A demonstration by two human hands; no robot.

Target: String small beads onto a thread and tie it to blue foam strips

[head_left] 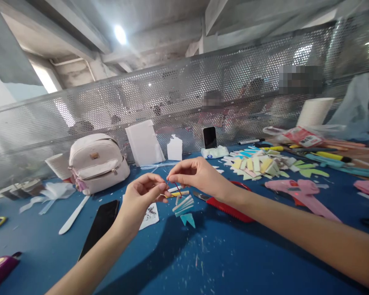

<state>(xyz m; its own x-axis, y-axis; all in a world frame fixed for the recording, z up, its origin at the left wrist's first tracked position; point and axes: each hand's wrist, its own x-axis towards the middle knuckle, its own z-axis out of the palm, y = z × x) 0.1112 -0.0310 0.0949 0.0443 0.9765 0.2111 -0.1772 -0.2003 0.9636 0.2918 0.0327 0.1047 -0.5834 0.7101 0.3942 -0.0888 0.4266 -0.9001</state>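
My left hand (144, 190) and my right hand (193, 174) meet fingertip to fingertip above the blue table, both in a pinch. A thin dark red thread (178, 189) hangs down from the fingertips of my right hand. Whatever sits between my left fingertips is too small to make out. Just below the hands lie several pale blue-white strips (183, 205) and a bright blue notched piece (188, 220). A yellow stick (180, 194) rests behind them. Under my right forearm are scissors with red handles (230, 209). A white paper with dark specks (150, 216) lies beside my left hand.
On the left are a black phone (100, 225), a white plastic knife (74, 215) and a pale backpack (96, 164). To the right lie a pink glue gun (298, 192) and a pile of coloured foam-like pieces (261, 164). A perforated metal screen (172, 98) stands behind.
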